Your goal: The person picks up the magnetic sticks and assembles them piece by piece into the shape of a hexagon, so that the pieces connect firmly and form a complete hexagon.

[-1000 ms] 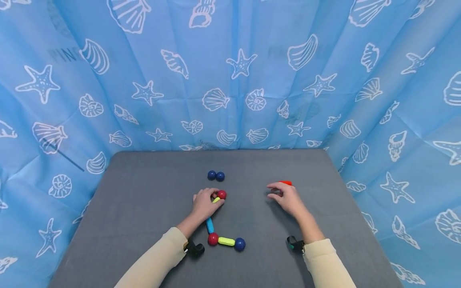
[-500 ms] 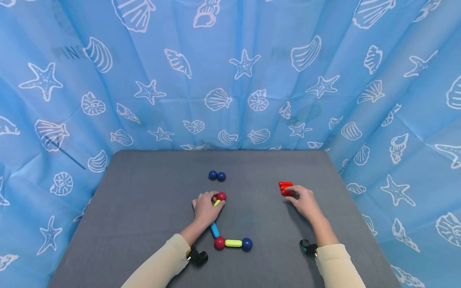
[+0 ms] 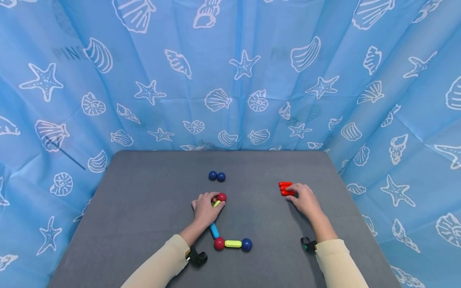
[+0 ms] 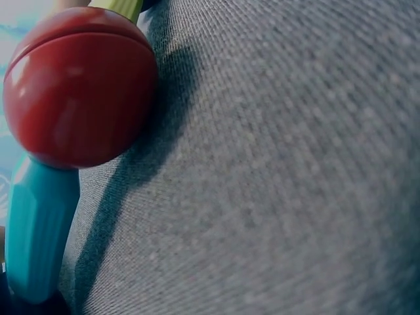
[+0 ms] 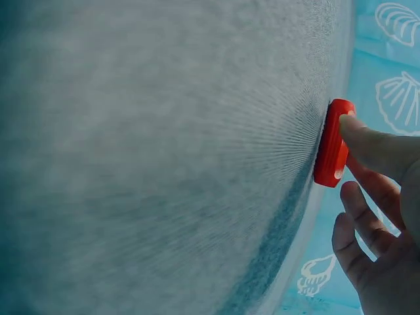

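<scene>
My left hand (image 3: 206, 210) grips a yellow-green magnetic rod (image 3: 217, 203) that has a red ball (image 3: 221, 197) at its far end. From beneath this hand a blue rod (image 3: 214, 230) runs toward me to a second red ball (image 3: 219, 243). That ball joins another yellow-green rod (image 3: 233, 243), which ends in a dark blue ball (image 3: 246, 245). Part of the chain is hidden under the left hand. On the right, my right hand (image 3: 305, 200) pinches the nearest red rod (image 5: 335, 143) with thumb and index finger, its other fingers loosely bent. More red rods (image 3: 285, 184) lie right beside it.
Two loose dark blue balls (image 3: 217, 176) sit side by side beyond the left hand. The grey cloth-covered table (image 3: 162, 172) ends at a blue shell-print curtain (image 3: 230, 116) at the back and sides.
My right hand has moved right and slightly toward me, onto the nearest red rod, leaving the other red rods in sight. The left hand keeps its grip; the chain's near end has shifted slightly right.
</scene>
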A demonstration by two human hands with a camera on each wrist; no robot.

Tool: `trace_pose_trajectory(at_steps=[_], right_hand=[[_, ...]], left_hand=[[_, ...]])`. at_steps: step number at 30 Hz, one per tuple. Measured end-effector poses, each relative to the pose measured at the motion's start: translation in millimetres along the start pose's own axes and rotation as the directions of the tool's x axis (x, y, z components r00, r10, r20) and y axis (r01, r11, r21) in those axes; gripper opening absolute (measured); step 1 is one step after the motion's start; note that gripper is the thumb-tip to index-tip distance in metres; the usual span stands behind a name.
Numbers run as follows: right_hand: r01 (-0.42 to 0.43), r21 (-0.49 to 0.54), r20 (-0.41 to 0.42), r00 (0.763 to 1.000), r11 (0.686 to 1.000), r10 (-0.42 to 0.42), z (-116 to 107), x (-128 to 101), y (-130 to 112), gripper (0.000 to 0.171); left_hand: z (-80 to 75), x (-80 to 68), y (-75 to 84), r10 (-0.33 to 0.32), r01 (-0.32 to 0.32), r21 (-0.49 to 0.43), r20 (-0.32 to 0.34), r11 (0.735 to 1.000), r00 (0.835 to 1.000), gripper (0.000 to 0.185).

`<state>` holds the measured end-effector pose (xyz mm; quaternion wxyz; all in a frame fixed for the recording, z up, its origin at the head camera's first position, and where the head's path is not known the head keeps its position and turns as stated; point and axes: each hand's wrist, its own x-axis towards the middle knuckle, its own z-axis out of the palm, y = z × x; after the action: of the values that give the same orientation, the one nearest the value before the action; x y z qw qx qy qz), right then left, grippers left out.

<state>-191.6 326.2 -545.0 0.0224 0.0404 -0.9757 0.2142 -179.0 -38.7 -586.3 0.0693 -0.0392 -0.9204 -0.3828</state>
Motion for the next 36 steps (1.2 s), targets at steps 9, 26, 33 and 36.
trace_pose_trajectory(at_steps=[9,26,33,36], right_hand=[[-0.026,-0.081,0.049,0.998,0.996,0.030,2.1,1.8,-4.0,0.030],[0.067,0.029,0.031,0.997,0.997,-0.068,7.7,-5.0,-30.1,0.031],[0.139,0.108,0.043,0.989,0.984,-0.145,13.5,1.6,-56.1,0.027],[0.153,0.120,0.060,0.985,0.981,-0.161,15.4,4.0,-67.2,0.027]], left_hand=[[0.2,-0.1,-0.1,-0.001,0.001,0.003,0.008,1.000,1.000,0.033],[-1.6,0.2,0.6,-0.011,0.011,0.028,0.027,1.000,1.000,0.034],[-2.7,0.8,-0.4,0.005,-0.006,0.025,0.028,1.000,1.000,0.035],[-2.9,1.4,-0.7,0.011,-0.012,0.027,0.037,1.000,0.999,0.035]])
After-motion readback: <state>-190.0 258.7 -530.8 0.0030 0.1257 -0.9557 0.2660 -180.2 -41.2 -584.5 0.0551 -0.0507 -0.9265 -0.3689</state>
